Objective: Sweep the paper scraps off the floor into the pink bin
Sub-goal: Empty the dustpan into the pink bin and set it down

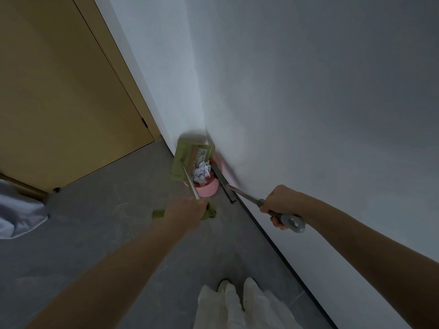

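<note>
White trouser legs [240,305] stand on the grey floor [95,233] close to its edge along the wall. Further out, the left hand [187,213] grips the metal pole of a green dustpan [187,160], and the right hand [279,206] is wrapped around the grey handle of a broom [224,184]. Beyond them the dustpan is tipped over the pink bin [207,188] in the floor's corner, crumpled paper scraps [202,173] at the bin's mouth

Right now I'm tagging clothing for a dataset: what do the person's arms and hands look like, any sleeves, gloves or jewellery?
Both forearms are bare as far as the frame shows. The left hand and right hand wear no gloves; no watch, ring or bracelet shows.
</note>
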Tool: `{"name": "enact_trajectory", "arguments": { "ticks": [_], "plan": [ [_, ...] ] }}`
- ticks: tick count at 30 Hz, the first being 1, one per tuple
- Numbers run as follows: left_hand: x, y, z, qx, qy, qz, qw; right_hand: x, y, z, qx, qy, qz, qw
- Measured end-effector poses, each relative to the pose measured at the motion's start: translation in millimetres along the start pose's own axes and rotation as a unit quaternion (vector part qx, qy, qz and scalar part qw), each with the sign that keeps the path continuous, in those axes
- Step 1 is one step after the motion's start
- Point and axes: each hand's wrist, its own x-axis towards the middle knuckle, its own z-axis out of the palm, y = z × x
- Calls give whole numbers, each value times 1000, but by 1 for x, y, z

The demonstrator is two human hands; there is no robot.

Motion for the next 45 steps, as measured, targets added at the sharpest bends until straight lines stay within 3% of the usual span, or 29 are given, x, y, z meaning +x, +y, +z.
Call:
{"name": "enact_trajectory", "arguments": {
  "ticks": [5, 17, 37, 45],
  "plan": [
    [-8, 8, -4, 43, 22, 27, 998, -2, 0, -2, -22, -2, -4, 1000],
    [-23, 20, 4, 96, -7, 71, 993, -8, 2, 2, -72, 1, -2, 997],
    [-30, 22, 2, 82, 5, 66, 994, -8, -3, 2, -66, 9, 4, 998],
    [-35, 39, 17, 83, -16, 104, 991, -9, -4, 4, -77, 10, 10, 997]
  ]
}}
